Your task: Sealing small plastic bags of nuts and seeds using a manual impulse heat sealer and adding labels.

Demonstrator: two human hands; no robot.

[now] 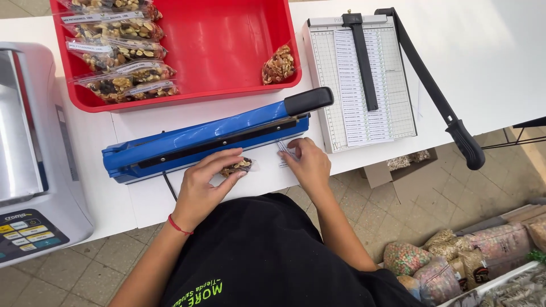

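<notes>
At the near edge of the white table point(170, 204), the left hand point(202, 185) lies over a small clear bag of mixed nuts point(238, 166), fingers curled down and pinching it against the tabletop. Just to its right, the right hand point(304, 162) presses the bag's open end, with a small printed label point(284, 152) under its fingertips; the fingers are bent and close together, holding the plastic flat. A red cord circles the left wrist.

Directly behind both hands sits the blue heat sealer point(193, 142), its arm down, black handle pointing toward the right. At the table's left edge stands a grey scale point(34, 170) with a coloured keypad. Right of the sealer rests a paper trimmer point(364, 79) with a sheet of labels on its bed and its blade arm swung out past the table's edge.

Farthest back, a red tray point(227, 40) holds a row of filled nut bags point(119, 54) along its left side and one single bag point(278, 64) near its right corner.
</notes>
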